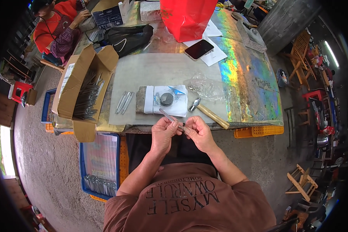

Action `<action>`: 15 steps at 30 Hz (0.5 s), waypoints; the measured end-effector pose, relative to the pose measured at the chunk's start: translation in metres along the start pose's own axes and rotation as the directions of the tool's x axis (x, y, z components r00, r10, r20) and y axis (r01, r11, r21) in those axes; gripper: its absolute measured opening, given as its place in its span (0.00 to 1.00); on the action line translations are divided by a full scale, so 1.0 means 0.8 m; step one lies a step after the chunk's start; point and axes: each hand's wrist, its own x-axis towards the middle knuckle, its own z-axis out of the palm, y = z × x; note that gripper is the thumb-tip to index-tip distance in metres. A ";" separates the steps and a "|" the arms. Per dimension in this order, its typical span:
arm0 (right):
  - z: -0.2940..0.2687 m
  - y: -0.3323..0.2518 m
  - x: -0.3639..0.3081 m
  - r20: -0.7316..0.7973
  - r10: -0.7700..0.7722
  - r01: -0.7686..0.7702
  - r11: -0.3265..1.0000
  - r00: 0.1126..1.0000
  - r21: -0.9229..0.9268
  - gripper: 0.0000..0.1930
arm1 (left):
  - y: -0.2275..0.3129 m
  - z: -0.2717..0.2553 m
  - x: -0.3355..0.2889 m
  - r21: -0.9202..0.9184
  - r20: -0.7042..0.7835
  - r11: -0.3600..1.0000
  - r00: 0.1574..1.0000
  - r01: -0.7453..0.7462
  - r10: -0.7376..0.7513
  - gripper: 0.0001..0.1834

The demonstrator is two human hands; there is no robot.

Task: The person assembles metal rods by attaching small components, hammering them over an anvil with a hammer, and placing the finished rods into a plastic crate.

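Observation:
My left hand (pixel 164 133) pinches a slim grey metal rod (pixel 166 115), its upper end slanting up toward the block. Close beside it, my right hand (pixel 197 133) is closed at the rod's lower end, around something small and dark that the fingers mostly hide. Just beyond the hands, a dark round disc (pixel 166 99) rests on white paper (pixel 179 110) over a flat block (pixel 141 101). A ball-peen hammer (pixel 210 114) with a wooden handle lies to the right of the block. Several similar rods (pixel 124 102) lie to its left.
An open cardboard box (pixel 76 73) full of metal rods stands at the left. Crumpled clear plastic (pixel 208 88), a phone (pixel 199 50), a black bag (pixel 129 38) and a red bag (pixel 187 19) lie farther back. Below the table edge is a blue crate (pixel 82 166). Another person (pixel 58 29) sits far left.

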 end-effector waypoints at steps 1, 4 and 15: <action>0.001 0.002 0.000 0.000 0.000 0.000 1.000 1.000 0.001 0.07 | -0.002 0.000 0.000 0.028 0.007 0.999 1.000 -0.020 0.020 0.05; 0.006 0.007 0.001 -0.090 -0.004 0.016 0.991 0.996 0.133 0.09 | -0.002 0.002 0.001 0.082 -0.005 0.996 0.999 -0.044 0.045 0.05; -0.027 -0.007 0.000 -0.217 -0.101 0.035 0.956 0.971 -0.291 0.03 | 0.009 -0.005 0.013 0.095 -0.059 0.990 0.993 -0.099 0.105 0.05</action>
